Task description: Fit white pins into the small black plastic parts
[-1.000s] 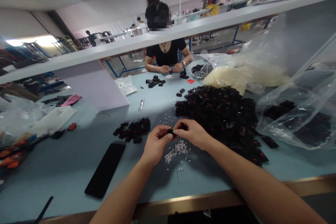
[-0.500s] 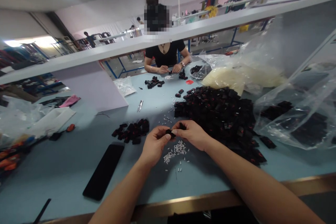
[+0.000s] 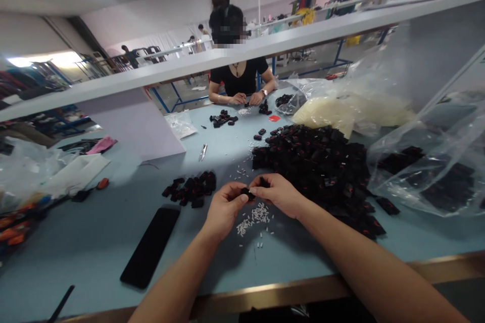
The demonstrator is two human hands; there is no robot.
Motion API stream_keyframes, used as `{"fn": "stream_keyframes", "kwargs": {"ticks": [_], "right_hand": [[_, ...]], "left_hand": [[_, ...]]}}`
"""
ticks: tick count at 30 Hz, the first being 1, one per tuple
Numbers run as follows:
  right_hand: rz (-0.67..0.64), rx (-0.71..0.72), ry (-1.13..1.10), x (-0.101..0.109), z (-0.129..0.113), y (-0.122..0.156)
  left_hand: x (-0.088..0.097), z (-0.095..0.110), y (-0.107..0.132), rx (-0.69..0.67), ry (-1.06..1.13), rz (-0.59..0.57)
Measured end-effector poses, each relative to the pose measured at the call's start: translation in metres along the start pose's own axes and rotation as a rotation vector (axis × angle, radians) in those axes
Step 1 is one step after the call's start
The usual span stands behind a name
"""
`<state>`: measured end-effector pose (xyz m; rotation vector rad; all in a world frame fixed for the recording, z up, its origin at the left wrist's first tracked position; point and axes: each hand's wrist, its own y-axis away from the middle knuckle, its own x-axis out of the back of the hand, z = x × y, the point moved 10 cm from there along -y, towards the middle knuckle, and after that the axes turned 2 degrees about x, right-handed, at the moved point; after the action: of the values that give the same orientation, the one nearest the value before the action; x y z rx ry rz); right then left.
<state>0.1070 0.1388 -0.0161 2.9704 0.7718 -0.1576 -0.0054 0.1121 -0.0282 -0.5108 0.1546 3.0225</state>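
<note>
My left hand point(image 3: 225, 210) and my right hand point(image 3: 278, 194) meet above the blue tabletop point(image 3: 94, 247). Between their fingertips they pinch a small black plastic part point(image 3: 247, 193), and a second dark piece point(image 3: 262, 182) shows at my right fingers. The parts' exact shape is partly hidden by my fingers. Directly below my hands lies a scatter of small white pieces point(image 3: 252, 218). A large heap of black parts with red marks point(image 3: 314, 171) sits just beyond my right hand, and a smaller black pile point(image 3: 189, 189) lies left of my hands.
A black phone point(image 3: 150, 247) lies near my left forearm, and small snips point(image 3: 203, 152) lie farther up. Plastic bags point(image 3: 424, 156) bulge at the right. A raised white shelf point(image 3: 227, 55) crosses the view. Beyond it, a co-worker point(image 3: 235, 78) handles black parts.
</note>
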Motion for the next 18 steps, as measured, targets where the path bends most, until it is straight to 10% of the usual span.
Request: {"fn": "stream_keyframes", "kwargs": {"ticks": [18], "right_hand": [[-0.016,-0.013,0.007,-0.0003,0.0046,-0.0016]], "left_hand": [[0.0044,-0.0018,-0.0026,-0.024,-0.098,-0.024]]}}
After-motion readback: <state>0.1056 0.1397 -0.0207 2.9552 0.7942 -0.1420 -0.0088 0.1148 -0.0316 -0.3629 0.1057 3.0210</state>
